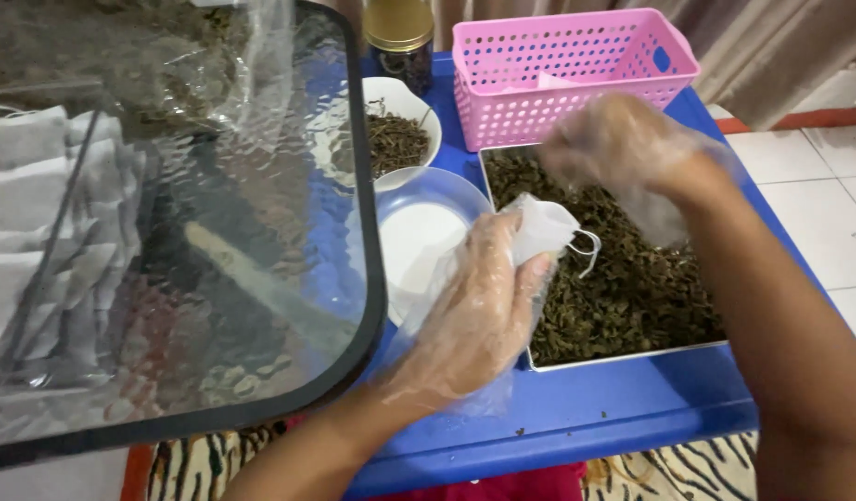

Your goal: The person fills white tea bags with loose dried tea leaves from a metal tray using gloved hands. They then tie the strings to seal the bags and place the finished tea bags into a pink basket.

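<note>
small white drawstring pouch (542,229) sits at the centre of the view, pinched between the thumb and fingers of the left hand (479,311), which wears a thin clear plastic glove; the pouch's loose cord loops out toward three o'clock over the tray. right hand (623,148), also gloved and blurred, hovers at about one o'clock from the pouch with its fingers bunched together above the dried leaves; whether it grips any leaves cannot be told. metal tray (632,356) full of dark dried leaves (632,288) lies on the blue desk (623,408), just beside the pouch at three o'clock. pink plastic basket (567,70) stands at twelve o'clock, touching the tray's far edge. clear plastic bowl (419,237) rests at nine o'clock from the pouch, and a white bowl (400,130) holding more leaves sits beyond it at eleven o'clock, near a dark jar with a gold lid (398,32). textured glass tabletop (187,232) with a black rim fills the nine o'clock side.
</note>
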